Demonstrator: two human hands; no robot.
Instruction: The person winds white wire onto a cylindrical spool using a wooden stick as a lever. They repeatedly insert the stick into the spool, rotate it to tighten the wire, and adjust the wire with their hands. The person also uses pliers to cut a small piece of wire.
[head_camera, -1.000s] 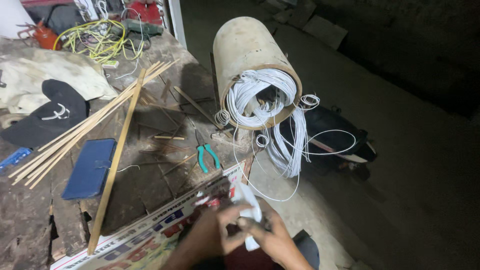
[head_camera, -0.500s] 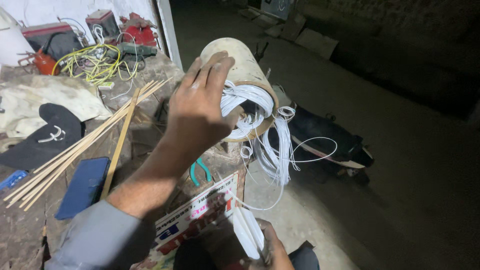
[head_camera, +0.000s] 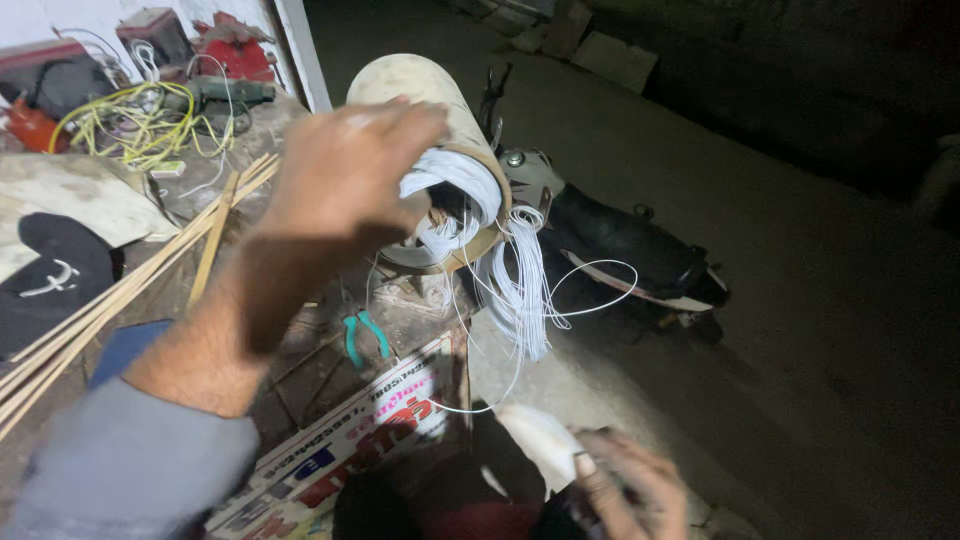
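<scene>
My left hand (head_camera: 345, 175) reaches across the bench to the mouth of a pale tube (head_camera: 420, 90) lying on its side, fingers curled at the bundle of thin white wires (head_camera: 465, 195) that spills from it. Whether the fingers grip the wires is blurred. Loops of white wire (head_camera: 525, 285) hang down off the tube's rim. My right hand (head_camera: 625, 490) is low at the bottom edge, closed on a white folded piece (head_camera: 540, 435), with a thin wire running up from it.
Green-handled pliers (head_camera: 362, 335) lie on the dark bench. Long thin wooden sticks (head_camera: 130, 285) cross the left side, beside a black cap (head_camera: 50, 280) and a blue flat object (head_camera: 125, 345). Yellow wire (head_camera: 125, 125) lies at the back. A parked scooter (head_camera: 620, 250) stands below on the ground.
My left hand rose from beside the right hand and reached to the tube's mouth. The right hand stays low with the white piece. The view shifted closer.
</scene>
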